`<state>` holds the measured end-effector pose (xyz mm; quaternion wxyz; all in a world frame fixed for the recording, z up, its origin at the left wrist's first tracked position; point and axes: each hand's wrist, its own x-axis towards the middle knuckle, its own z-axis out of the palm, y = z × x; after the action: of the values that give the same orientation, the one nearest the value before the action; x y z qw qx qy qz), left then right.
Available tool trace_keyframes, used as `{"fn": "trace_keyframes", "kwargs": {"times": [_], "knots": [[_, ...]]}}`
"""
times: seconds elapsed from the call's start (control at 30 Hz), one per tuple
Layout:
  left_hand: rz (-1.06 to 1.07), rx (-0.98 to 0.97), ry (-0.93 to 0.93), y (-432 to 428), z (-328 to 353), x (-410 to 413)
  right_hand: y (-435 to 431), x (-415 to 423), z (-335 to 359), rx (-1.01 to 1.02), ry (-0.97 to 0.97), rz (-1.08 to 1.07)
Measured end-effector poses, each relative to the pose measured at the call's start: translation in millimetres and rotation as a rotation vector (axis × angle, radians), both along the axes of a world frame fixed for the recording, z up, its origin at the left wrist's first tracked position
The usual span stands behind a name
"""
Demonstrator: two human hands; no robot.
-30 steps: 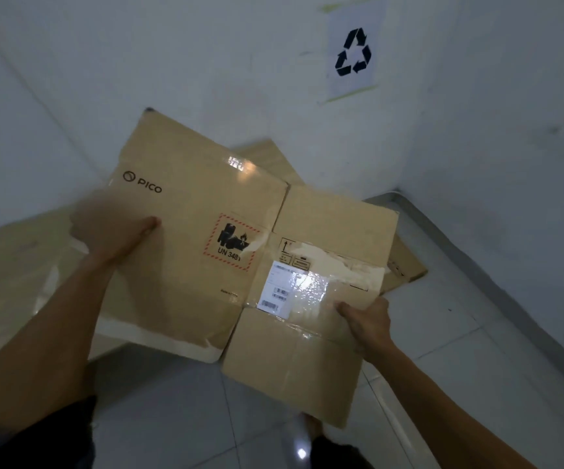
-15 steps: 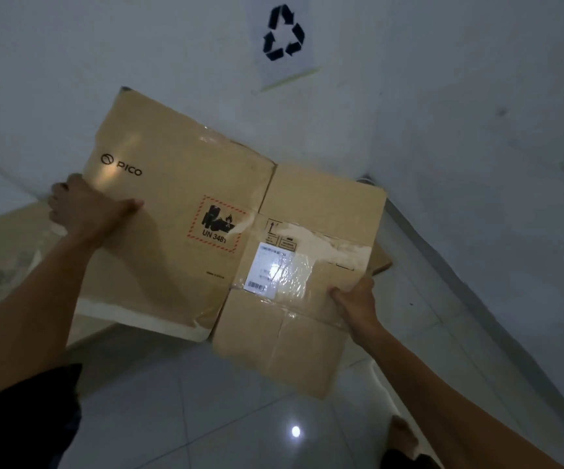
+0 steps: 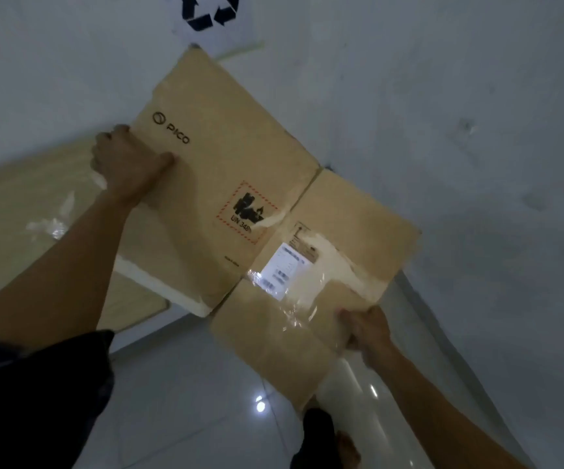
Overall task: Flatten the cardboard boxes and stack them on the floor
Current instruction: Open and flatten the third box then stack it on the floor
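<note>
The person held a flattened PICO cardboard box [image 3: 240, 198] up between both hands, clear of the tiled floor [image 3: 179, 394]. The left hand [image 3: 128, 164] clamped its far edge, thumb on top; the right hand [image 3: 363, 328] pinched the near taped flap, probably to keep it flat. Beyond the left hand, more flattened cardboard [image 3: 30, 204] lay by the wall, likely the stack.

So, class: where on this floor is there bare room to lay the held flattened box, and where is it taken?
Bare tile lies below the flattened box, between the left arm's dark sleeve and the foot. The strip of floor along the right wall also looks free. The left side is taken by cardboard already down.
</note>
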<state>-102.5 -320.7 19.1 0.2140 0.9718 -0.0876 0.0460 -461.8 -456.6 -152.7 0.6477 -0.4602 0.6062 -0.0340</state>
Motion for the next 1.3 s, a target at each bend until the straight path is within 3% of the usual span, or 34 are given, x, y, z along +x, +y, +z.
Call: {"fn": "trace_keyframes", "kwargs": {"times": [0.13,0.3,0.5,0.63,0.9,1.03,1.13,1.3], "knots": [[-0.056,-0.072,0.028,-61,-33,27,-34,14,-36,0.016,0.055,-0.054],[-0.142,-0.002,0.075,-129,-76,52,-71,39,-68,0.033,0.149,-0.058],[-0.165,0.059,0.046,-191,-155,92,-122,69,-141,0.221,0.042,-0.056],[-0.155,0.046,0.056,-219,-230,118,-156,92,-204,0.341,-0.009,-0.062],[-0.248,0.098,-0.002,-256,-391,157,-182,136,-376,0.39,-0.108,-0.171],[-0.357,0.156,0.04,-247,-517,128,-171,149,-485,0.435,0.04,-0.2],[-0.403,0.226,0.205,-218,-623,76,-162,151,-544,0.511,0.122,-0.162],[-0.432,0.309,0.461,-173,-730,5,-152,140,-586,0.527,0.002,-0.189]]}}
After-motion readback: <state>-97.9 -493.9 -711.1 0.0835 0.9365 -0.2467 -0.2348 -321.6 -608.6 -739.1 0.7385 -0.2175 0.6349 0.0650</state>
